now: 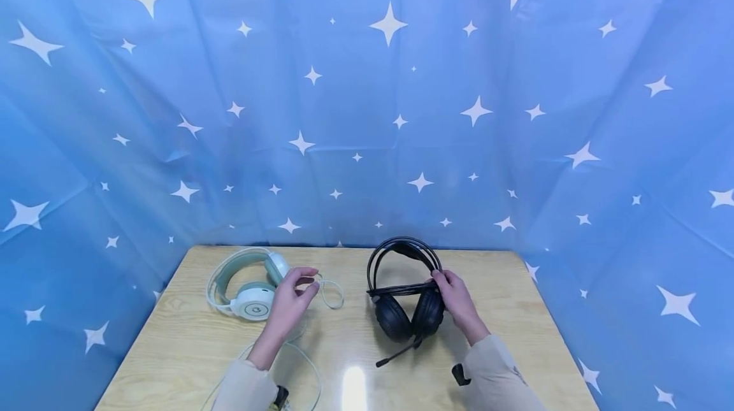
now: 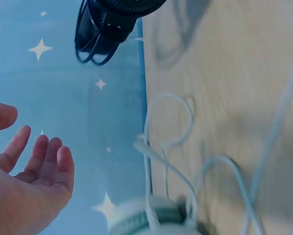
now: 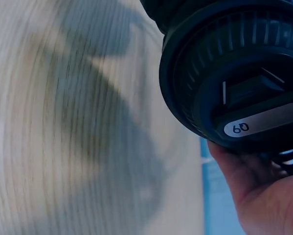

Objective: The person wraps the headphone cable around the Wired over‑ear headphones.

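A black headset [image 1: 427, 312] with a boom microphone is gripped by my right hand [image 1: 455, 299] at its right side, where the headband meets the ear cup. The right wrist view shows the ribbed ear cup [image 3: 244, 73] close up, with my fingers under it. White and mint-green headphones [image 1: 252, 301] lie at the table's left. My left hand [image 1: 295, 299] hovers beside them, fingers loosely bent and nothing between them; the left wrist view shows its palm [image 2: 29, 196] empty. The headphones' pale cable [image 1: 332, 296] loops just right of that hand.
Both headsets are over a light wooden table [image 1: 355, 334]. More pale cable [image 1: 312, 366] trails toward the front edge, below my left forearm. A blue curtain with white stars [image 1: 355, 111] hangs behind the table and along its sides.
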A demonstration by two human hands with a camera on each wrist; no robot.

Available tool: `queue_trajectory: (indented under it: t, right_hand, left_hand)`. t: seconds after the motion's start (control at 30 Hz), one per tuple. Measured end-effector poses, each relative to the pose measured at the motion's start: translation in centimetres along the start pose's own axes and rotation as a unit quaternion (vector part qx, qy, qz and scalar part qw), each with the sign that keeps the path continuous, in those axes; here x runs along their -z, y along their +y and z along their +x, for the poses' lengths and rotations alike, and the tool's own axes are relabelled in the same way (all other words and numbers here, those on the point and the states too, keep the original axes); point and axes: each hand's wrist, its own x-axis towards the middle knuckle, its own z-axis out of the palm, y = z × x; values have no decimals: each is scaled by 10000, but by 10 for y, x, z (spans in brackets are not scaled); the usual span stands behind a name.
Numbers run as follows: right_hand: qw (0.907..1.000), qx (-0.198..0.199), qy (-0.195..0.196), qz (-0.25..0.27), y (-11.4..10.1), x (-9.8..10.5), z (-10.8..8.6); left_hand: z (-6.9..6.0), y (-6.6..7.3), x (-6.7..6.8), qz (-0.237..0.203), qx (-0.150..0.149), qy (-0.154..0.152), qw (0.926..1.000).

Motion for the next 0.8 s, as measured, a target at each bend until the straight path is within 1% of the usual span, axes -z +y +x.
queue_trajectory:
  t: [0.07, 0.17, 0.27, 0.37, 0.47, 0.6, 0.7, 0.8]
  right_hand:
    - [9998, -170, -80, 12, 8, 2, 4]
    - [9992, -355, -175, -90, 16, 5, 11]
    - [9982, -478, -253, -239, 22, 8, 19]
    - [9969, -633, -328, -338, 30, 13, 25]
    - [9953, -796, -439, -328, 37, 17, 30]
    - [9933, -936, -659, -139, 40, 22, 38]
    - [9920, -912, -822, -295, 38, 22, 45]
    - [9905, -853, -882, -615, 32, 20, 51]
  left_hand:
    - [-9, -6, 8, 101, 116, 78, 9999]
    - [-19, -16, 21, 255, 235, 164, 9993]
    - [-26, -25, 35, 386, 268, 249, 9986]
    - [-30, -33, 47, 446, 370, 333, 9978]
    - [-34, -41, 57, 432, 518, 453, 9967]
    - [-36, -49, 69, 432, 643, 669, 9947]
    - [-35, -56, 78, 368, 788, 816, 9929]
    - [-34, -61, 87, 212, 1023, 904, 9904]
